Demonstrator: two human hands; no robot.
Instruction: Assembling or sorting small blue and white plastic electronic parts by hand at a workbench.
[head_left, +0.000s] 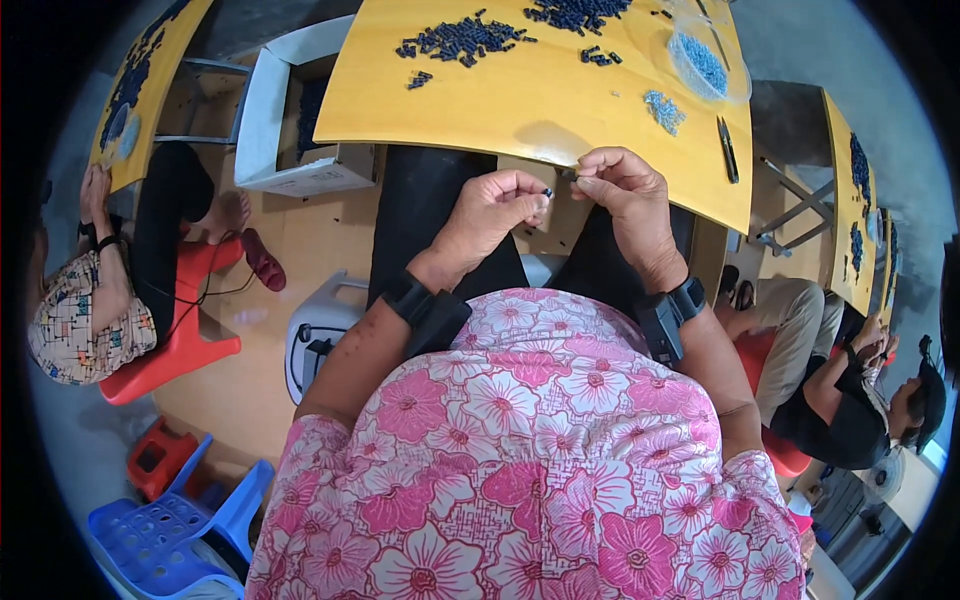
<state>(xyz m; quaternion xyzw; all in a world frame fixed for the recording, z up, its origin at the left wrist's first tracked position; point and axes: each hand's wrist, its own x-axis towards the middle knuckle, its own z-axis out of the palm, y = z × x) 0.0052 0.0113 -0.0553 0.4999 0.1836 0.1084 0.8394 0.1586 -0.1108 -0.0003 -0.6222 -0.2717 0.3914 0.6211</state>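
Held just off the near edge of a yellow table, over dark trousers, a small dark piece sits at the fingertips of the left hand, thumb and finger closed on it with almost no gap. The right hand faces it, just beside, its fingertips also drawn together, apparently on a dark bit too small to make out. Objects so tiny probably call for a pinch rather than the palm, and the two hands likely meet here for a close, clear view. A pile of dark pieces lies toward the far left of the table, presumably loose for easy picking. Clear bits are scattered beside a bowl, with a black tool at right; none stands between the hands. A white box stands below at left, and co-workers sit well apart, one at left, another at right.
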